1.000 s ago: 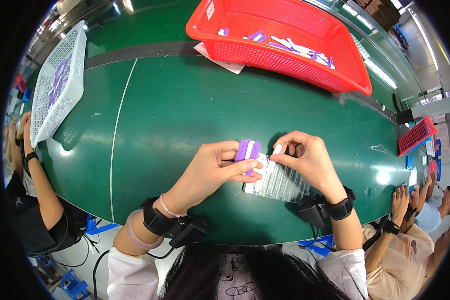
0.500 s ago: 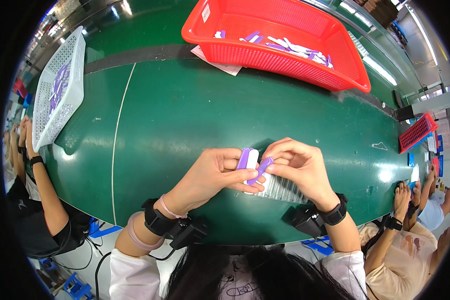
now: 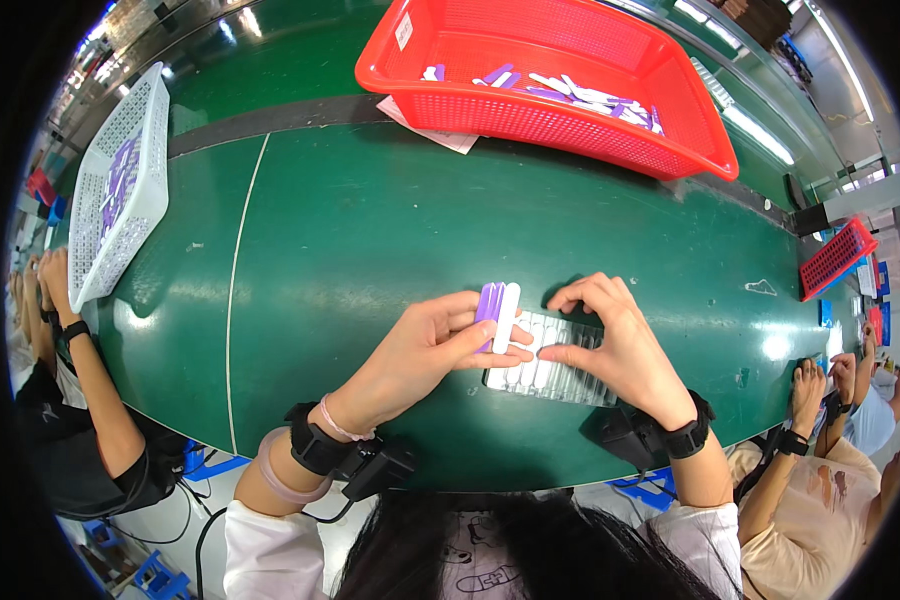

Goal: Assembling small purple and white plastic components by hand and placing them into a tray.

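Several flat, round-ended purple and white strips [image 3: 497, 318] stand side by side in my left hand [image 3: 420, 345], its thumb pressed across their lower part. My right hand [image 3: 625, 345] is just to the right, thumb and fingers apart with nothing between them. Under and between the hands lies a clear ridged plastic tray [image 3: 578, 378] on the table. White oblong shapes show at the tray's left end, partly hidden by my left fingers. I cannot make out the exact kind of the strips.
A large red basket [image 3: 560, 135] with loose purple and white strips stands at the far side of the green table [image 3: 320, 240]. At the left is a white basket [image 3: 150, 205] holding purple pieces. Co-workers' arms [image 3: 100, 400] are at both sides. A small red basket [image 3: 838, 258] sits far right.
My right hand has let go of the purple strip it was pinching and drawn away to the right. The strips in my left hand now stand upright in a row, and more of the tray shows.
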Demonstrator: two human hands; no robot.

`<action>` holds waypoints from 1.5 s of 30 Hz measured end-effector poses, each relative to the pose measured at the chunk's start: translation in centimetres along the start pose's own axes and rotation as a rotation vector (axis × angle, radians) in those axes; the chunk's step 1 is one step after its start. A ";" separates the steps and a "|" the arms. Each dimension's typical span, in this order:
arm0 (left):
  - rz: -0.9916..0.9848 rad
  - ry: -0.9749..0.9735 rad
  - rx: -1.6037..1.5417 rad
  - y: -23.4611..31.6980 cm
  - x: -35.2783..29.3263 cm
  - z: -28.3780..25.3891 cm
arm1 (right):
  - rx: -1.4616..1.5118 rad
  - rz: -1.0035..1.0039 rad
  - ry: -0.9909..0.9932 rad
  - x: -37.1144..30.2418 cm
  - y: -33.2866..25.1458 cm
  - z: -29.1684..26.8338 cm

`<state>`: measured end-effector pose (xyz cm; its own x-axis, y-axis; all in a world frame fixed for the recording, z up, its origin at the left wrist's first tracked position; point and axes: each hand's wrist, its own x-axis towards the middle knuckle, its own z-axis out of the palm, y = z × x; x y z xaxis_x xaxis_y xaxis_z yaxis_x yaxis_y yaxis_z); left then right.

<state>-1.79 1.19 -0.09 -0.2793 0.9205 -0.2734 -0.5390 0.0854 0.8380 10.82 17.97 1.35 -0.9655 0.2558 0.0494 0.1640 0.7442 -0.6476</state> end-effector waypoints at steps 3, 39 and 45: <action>-0.003 -0.041 0.042 -0.1 -0.1 0.2 | 0.316 0.078 -0.006 0.2 -0.6 0.3; -0.051 -0.015 0.054 0.6 -0.2 0.6 | -0.143 -0.143 -0.020 -2.4 -1.3 -2.5; -0.027 -0.006 0.006 0.2 0.0 0.8 | 0.868 0.194 0.027 -0.5 -1.6 0.7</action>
<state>-1.30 1.54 0.41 -0.2598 0.9202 -0.2930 -0.5412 0.1126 0.8333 10.93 16.17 1.81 -0.9297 0.3515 -0.1101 0.1021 -0.0411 -0.9939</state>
